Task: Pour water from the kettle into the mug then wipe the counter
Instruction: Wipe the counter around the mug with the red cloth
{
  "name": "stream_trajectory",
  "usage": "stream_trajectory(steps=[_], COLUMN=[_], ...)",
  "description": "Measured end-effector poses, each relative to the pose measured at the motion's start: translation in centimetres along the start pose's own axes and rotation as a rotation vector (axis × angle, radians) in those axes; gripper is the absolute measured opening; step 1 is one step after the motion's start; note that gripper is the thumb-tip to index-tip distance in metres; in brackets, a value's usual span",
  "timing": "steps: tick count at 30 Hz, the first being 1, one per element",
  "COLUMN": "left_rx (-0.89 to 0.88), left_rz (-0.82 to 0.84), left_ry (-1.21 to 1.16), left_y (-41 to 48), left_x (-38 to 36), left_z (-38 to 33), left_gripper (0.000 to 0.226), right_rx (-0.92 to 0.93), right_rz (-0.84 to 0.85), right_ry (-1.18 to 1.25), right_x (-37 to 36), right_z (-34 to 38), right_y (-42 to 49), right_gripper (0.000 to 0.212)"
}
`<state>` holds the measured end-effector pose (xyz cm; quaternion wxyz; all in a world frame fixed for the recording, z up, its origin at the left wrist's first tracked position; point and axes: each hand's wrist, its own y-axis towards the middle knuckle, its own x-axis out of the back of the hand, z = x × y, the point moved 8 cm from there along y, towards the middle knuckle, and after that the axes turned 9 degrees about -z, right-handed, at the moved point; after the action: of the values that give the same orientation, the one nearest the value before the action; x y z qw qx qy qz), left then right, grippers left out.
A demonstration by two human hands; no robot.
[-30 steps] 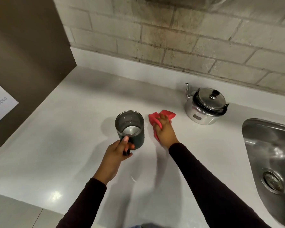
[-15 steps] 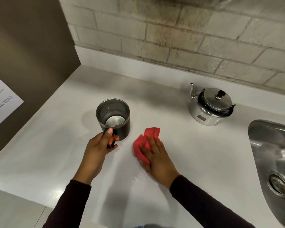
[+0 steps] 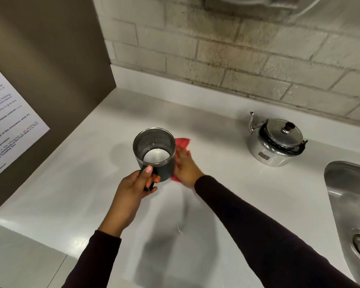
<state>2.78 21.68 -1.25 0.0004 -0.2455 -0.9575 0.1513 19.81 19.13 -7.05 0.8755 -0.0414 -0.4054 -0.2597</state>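
We are in the wiping step, judging by the cloth under our palm and the water already showing in the mug. Nearest us, our left hand [image 3: 136,185] is gripping the handle of the dark steel-rimmed mug [image 3: 155,155], fingers wrapped round it and thumb on top, and seems to be holding it up off the white counter [image 3: 71,183] so the spot beneath is free. Just right of the mug and partly hidden behind it, our right hand [image 3: 185,166] is pressing flat, fingers spread, on the red cloth [image 3: 182,143], which is lying against the counter. Farther right of the mug, well apart from it, the steel kettle [image 3: 275,142] is standing upright with its lid on, and the sink [image 3: 349,204] is lying beyond that. Next, we judge, the cloth needs sweeping under where the mug stood, with the mug kept level so nothing spills, before we are setting it back down.
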Motion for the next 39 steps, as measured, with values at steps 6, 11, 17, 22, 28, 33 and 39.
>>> stream_trajectory(steps=[6,11,17,22,28,33,39], left_rx=[-0.033,-0.022,0.042,0.072,0.088,0.074,-0.203], left_rz=[0.022,0.044,0.074,0.094,0.115,0.175,-0.048], left_ry=[0.009,0.032,0.055,0.063,0.070,0.127,0.392], left_y=[0.5,0.8,0.9,0.9,0.9,1.1,0.1], left_x=[-0.6,-0.9,-1.9,-2.8,-3.3,-3.4,-1.5], left_z=[-0.4,0.8,3.4,5.3,7.0,6.7,3.5], left_gripper=[0.043,0.043,0.039,0.038,0.038,0.042,0.025], right_rx=[0.440,0.164,-0.218,-0.295,-0.293,-0.290,-0.271], right_rz=[0.138,0.083,-0.201,-0.234,-0.235,-0.246,-0.254], right_ry=[0.047,-0.113,-0.245,-0.276,-0.286,-0.282,-0.277], right_x=[-1.9,-0.1,4.5,4.2,4.3,4.3,4.5], right_z=[6.3,-1.0,-5.8,-6.0,-6.0,-6.1,-5.7], right_y=[-8.5,-14.0,-16.2,-15.8,-15.8,-15.9,-16.2], right_gripper=[0.021,0.040,0.046,0.049,0.048,0.048,0.046])
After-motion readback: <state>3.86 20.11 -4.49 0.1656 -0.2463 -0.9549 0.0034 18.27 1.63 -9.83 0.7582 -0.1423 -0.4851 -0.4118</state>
